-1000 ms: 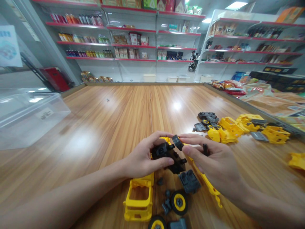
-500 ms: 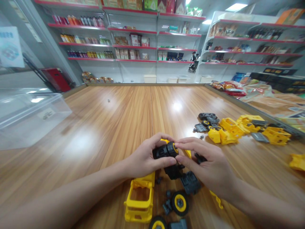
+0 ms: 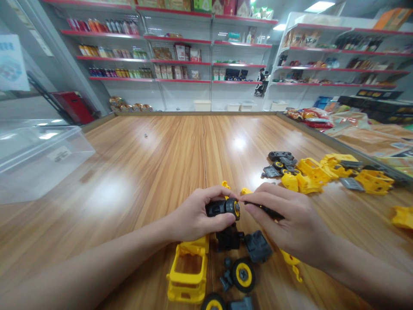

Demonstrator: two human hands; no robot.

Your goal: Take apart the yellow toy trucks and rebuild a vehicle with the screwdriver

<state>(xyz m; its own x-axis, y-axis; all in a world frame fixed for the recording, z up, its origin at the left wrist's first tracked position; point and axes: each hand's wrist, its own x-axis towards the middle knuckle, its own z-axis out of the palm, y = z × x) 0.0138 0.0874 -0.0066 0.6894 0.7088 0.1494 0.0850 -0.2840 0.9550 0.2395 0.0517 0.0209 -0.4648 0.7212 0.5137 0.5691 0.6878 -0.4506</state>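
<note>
My left hand [image 3: 193,215] is closed around a black toy chassis part [image 3: 214,209] with a black-and-yellow wheel [image 3: 232,208] at its right end. My right hand [image 3: 287,215] grips a slim black screwdriver [image 3: 266,210], which points left toward the wheel's hub. Whether its tip touches the hub I cannot tell. Below the hands lie a black part [image 3: 228,237], a dark grey block [image 3: 258,246], a loose wheel [image 3: 243,275] and small grey pieces [image 3: 226,277]. A yellow cab frame [image 3: 187,273] sits by my left forearm.
Yellow and grey toy parts [image 3: 311,174] are heaped at the right. A clear plastic bin [image 3: 48,159] stands at the left edge. Packaged goods [image 3: 364,133] line the right side, and stocked shelves rise beyond the table. A tiny grey piece [image 3: 146,135] lies far off.
My right fingers have left the wheel and moved a little right; the screwdriver now lies between them, aimed at the hub. The left hand keeps its hold, slightly lower.
</note>
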